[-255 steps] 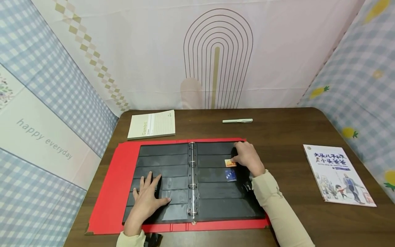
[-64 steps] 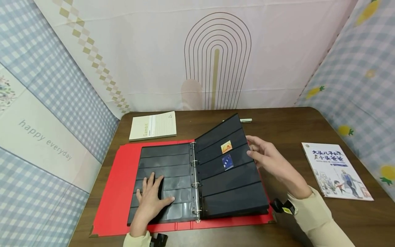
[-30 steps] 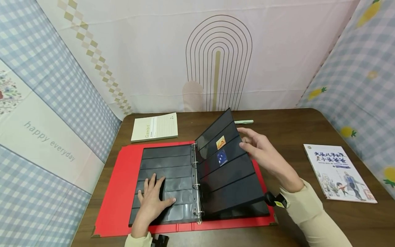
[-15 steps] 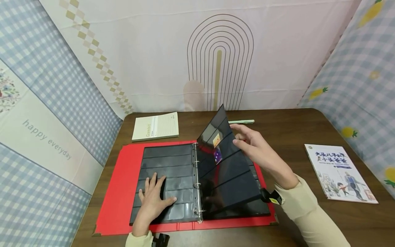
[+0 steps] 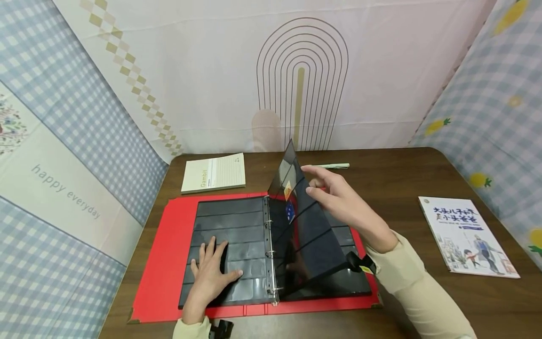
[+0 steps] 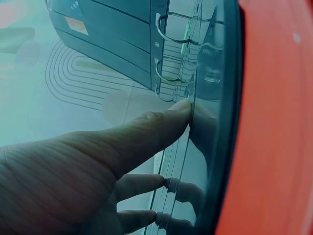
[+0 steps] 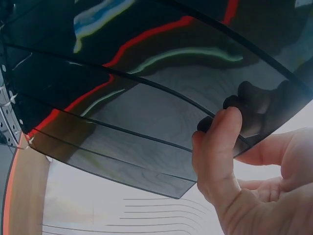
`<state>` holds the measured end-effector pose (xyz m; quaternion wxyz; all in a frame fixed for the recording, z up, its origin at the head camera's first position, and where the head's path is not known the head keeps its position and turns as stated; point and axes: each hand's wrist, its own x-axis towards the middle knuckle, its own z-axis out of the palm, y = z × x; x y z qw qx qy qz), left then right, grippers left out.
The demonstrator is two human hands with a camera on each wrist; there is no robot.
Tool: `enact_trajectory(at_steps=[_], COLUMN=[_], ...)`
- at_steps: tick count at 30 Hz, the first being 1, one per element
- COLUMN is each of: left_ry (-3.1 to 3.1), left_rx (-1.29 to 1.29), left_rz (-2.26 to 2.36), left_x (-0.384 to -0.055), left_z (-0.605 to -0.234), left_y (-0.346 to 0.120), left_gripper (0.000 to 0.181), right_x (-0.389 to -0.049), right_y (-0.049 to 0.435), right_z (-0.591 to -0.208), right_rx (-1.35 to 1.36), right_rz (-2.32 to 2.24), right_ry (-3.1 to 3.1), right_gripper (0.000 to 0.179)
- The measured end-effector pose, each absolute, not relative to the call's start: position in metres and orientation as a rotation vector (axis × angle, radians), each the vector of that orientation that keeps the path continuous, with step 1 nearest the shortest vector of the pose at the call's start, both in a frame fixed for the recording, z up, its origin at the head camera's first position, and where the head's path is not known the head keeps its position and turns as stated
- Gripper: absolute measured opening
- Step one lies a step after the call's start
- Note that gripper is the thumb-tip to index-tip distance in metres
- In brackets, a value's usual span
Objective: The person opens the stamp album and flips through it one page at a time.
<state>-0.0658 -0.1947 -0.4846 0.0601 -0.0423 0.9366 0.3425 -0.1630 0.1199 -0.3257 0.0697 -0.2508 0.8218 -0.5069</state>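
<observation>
A red ring binder lies spread on the table with black pocket pages. My left hand rests with fingers spread on the left-hand page; its thumb and fingertips touch the glossy strips in the left wrist view. My right hand pinches the outer edge of a raised page, which stands steeply tilted from the metal rings. An orange stamp and a blue stamp sit in that page's pockets. Under it another black page lies flat on the right.
A pale notebook lies behind the binder at the back left. A light green pen is at the back, partly covered by the right hand. A white picture book lies on the right of the brown table.
The right hand has lifted the stamped page from flat and swung it up and leftward, nearly upright, uncovering the page beneath. The left hand has stayed in place on the left page.
</observation>
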Motion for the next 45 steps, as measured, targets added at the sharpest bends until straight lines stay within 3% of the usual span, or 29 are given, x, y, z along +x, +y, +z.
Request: enact_trajectory(at_steps=[32,45], left_ry=[2.823,2.913], left_rx=[-0.153,0.059], left_rz=[1.013,1.416], left_x=[-0.069,-0.067], left_z=[-0.483,-0.457], left_y=[-0.195,-0.178], left_gripper=[0.086,0.069], right_x=[-0.163,-0.167], right_y=[0.098,0.086], right_z=[-0.327,-0.33], right_rx=[-0.715,-0.744], right_rz=[-1.582,-1.581], right_ry=[2.374,2.32], right_gripper=[0.052,0.053])
